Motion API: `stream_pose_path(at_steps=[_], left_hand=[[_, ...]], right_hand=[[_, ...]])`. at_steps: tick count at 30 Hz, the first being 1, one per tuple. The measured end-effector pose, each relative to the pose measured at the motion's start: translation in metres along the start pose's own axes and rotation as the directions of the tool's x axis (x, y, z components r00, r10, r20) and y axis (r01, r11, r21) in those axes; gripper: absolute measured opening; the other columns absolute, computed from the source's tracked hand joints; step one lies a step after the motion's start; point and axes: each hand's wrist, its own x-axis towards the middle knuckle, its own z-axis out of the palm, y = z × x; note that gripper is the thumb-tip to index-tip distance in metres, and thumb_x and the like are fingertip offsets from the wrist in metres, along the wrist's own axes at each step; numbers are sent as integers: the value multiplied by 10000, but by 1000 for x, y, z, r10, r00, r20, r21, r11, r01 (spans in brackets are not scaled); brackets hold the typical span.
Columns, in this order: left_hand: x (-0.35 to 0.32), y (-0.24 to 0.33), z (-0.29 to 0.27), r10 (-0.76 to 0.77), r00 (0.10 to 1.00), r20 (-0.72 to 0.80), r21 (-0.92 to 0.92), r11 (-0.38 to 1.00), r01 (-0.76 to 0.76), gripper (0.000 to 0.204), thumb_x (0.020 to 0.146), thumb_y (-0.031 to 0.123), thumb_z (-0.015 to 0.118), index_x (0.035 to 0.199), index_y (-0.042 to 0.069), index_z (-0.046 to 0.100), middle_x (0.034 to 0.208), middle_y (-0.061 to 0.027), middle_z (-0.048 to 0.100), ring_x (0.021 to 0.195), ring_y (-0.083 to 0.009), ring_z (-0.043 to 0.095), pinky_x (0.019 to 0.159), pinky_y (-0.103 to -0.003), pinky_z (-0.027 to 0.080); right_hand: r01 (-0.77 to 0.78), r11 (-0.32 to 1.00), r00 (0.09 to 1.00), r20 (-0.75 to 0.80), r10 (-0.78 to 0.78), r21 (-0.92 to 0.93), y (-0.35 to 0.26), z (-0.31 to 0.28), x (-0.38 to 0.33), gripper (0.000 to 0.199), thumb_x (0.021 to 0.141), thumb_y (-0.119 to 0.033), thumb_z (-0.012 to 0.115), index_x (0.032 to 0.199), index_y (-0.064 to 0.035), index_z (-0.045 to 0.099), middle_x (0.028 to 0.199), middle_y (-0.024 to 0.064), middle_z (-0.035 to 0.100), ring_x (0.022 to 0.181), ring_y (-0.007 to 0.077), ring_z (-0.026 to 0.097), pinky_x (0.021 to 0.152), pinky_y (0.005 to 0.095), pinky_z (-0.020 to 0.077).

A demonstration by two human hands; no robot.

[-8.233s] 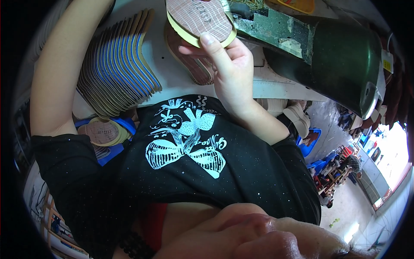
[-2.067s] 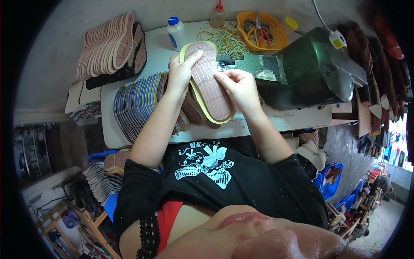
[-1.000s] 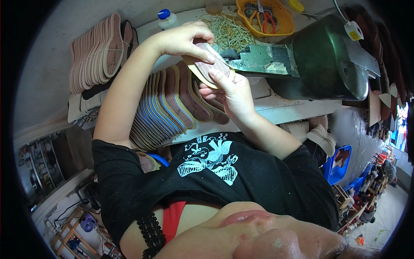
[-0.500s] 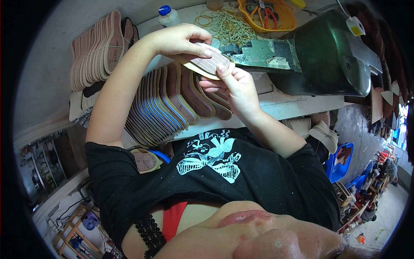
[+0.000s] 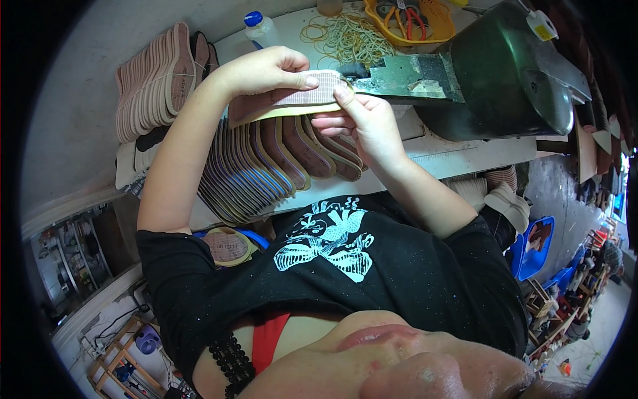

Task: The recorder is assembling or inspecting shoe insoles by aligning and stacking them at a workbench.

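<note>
A shoe insole (image 5: 282,101) with a patterned pinkish top and a yellowish edge is stretched between my two hands. My left hand (image 5: 272,72) grips its upper edge, thumb on top and fingers curled behind. At the other end my right hand (image 5: 367,126) pinches it between thumb and fingers. That right end of the insole lies at the tip of a green machine's narrow arm (image 5: 405,81), by a small dark part (image 5: 352,71). My fingers hide the exact contact there. Below my hands, a fanned row of similar insoles (image 5: 249,163) stands on the white table (image 5: 425,163).
A tied bundle of insoles (image 5: 156,90) stands at the left. Behind my hands are a blue-capped bottle (image 5: 264,31), a tangle of pale bands (image 5: 352,43) and a yellow basket (image 5: 438,41) with pliers. The machine's bulky green body (image 5: 498,80) fills the right. More insoles (image 5: 227,246) lie near my lap.
The insole has swung round, and more of its length shows toward the left. My left hand has moved left and slightly down along with it. My right hand stays near the machine tip.
</note>
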Motion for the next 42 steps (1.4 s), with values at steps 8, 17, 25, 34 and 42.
stream_pose_path(at_steps=[8, 17, 25, 34, 42], left_hand=[[-7, 2, 14, -139, 989, -54, -88, 987, 134, 371, 858, 388, 663, 751, 34, 636, 628, 66, 524, 568, -23, 424, 520, -206, 357], [-16, 15, 47, -314, 949, -13, -559, 789, 253, 415, 846, 437, 646, 780, 29, 668, 621, -49, 640, 441, -99, 582, 392, -210, 465], [-11, 30, 49, -438, 897, -59, -588, 742, 323, 543, 859, 514, 598, 751, -15, 656, 546, -82, 611, 422, -121, 592, 384, -201, 465], [12, -7, 23, -201, 816, -542, 82, 954, 289, 660, 785, 673, 564, 646, 29, 606, 542, -25, 503, 496, -93, 452, 461, -266, 365], [-1, -4, 63, -132, 946, -296, -732, 668, -136, 517, 749, 185, 769, 1143, -51, 529, 1077, -92, 612, 967, -141, 594, 873, -269, 464]], right_hand=[[9, 1000, 1000, 21, -9, 6, 0, -3, 2, 295, 922, -242, 590, 974, 46, 625, 889, 137, 680, 730, 163, 680, 652, 263, 569], [-19, 997, 998, 51, 23, -79, -4, -9, -6, 218, 872, -195, 650, 899, 21, 648, 835, 73, 674, 715, 102, 641, 663, 212, 514], [-64, 867, 972, 167, 167, -493, -11, -18, -56, 342, 836, -191, 704, 1066, 49, 627, 962, 71, 666, 841, 102, 609, 790, 262, 491], [20, 934, 996, 93, 14, -357, -1, -27, -11, 248, 860, -183, 671, 974, 36, 671, 846, 45, 673, 757, 81, 601, 710, 239, 490], [85, 986, 996, 44, -79, -141, 9, -17, -2, 266, 879, -217, 645, 941, 41, 665, 817, 50, 666, 699, 68, 591, 639, 218, 478]])
